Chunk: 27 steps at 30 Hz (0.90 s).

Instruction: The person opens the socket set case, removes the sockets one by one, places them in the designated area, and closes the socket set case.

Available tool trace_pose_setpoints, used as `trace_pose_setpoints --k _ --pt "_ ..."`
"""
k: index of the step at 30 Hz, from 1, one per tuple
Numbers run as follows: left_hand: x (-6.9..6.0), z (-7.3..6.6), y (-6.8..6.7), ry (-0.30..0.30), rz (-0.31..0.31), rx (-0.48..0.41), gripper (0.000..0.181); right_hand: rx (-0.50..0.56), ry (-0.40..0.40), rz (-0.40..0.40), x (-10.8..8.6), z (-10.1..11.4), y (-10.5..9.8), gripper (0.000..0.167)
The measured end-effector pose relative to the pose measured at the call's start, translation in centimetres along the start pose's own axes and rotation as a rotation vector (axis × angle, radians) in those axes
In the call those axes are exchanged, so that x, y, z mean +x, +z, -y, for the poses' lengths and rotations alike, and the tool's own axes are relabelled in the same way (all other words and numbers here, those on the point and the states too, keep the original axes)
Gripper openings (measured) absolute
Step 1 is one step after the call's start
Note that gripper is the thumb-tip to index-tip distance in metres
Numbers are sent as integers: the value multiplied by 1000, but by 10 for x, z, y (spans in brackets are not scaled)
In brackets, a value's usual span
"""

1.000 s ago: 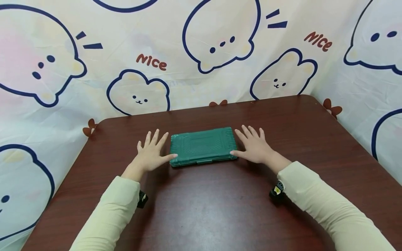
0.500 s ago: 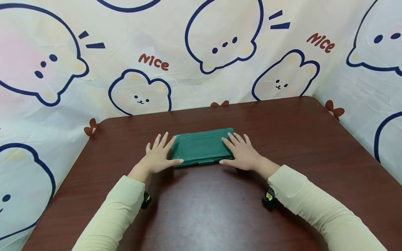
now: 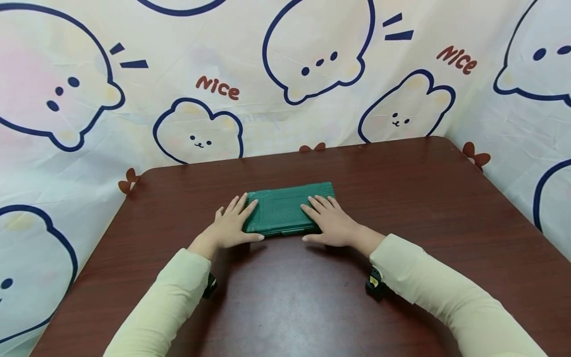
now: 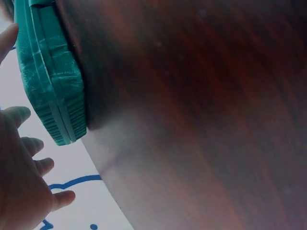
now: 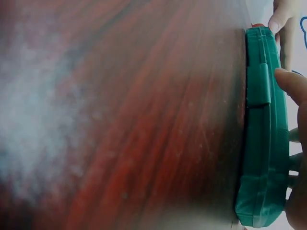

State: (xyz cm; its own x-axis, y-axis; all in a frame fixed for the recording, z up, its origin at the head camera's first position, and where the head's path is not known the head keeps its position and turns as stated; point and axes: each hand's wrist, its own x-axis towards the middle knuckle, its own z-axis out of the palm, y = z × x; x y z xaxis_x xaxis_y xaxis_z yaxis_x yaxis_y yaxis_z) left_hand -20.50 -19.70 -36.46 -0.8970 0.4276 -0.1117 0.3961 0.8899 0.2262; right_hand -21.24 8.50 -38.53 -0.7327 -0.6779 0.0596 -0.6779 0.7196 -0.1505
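At ends of green case (image 3: 282, 208): left fingers (image 3: 249, 210), right fingers (image 3: 310, 212) spread, released; contact unclear.

Indoor table spot walled in by printed cloth (image 3: 308, 124); whether in home, office or studio, cannot tell. Cloth rises beyond left hand (image 3: 227, 229) and right hand (image 3: 332, 224), also hangs to either side of them, softly creased. Print: navy-outlined cartoon animals (image 3: 198, 143), red-brown "Nice" lettering (image 3: 217, 88). Under hands, table (image 3: 401, 183): dark reddish-brown wood grain, rounded far corners, pale sheen on near side of hands.
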Motion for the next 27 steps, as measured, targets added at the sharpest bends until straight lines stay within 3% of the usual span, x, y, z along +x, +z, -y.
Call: trace_pose_setpoints --k 13,27 --pt "2 1 8 45 -16 39 91 -44 -50 29 11 5 4 74" --pt "5 -3 8 68 -52 135 90 -125 -114 -27 18 9 7 70"
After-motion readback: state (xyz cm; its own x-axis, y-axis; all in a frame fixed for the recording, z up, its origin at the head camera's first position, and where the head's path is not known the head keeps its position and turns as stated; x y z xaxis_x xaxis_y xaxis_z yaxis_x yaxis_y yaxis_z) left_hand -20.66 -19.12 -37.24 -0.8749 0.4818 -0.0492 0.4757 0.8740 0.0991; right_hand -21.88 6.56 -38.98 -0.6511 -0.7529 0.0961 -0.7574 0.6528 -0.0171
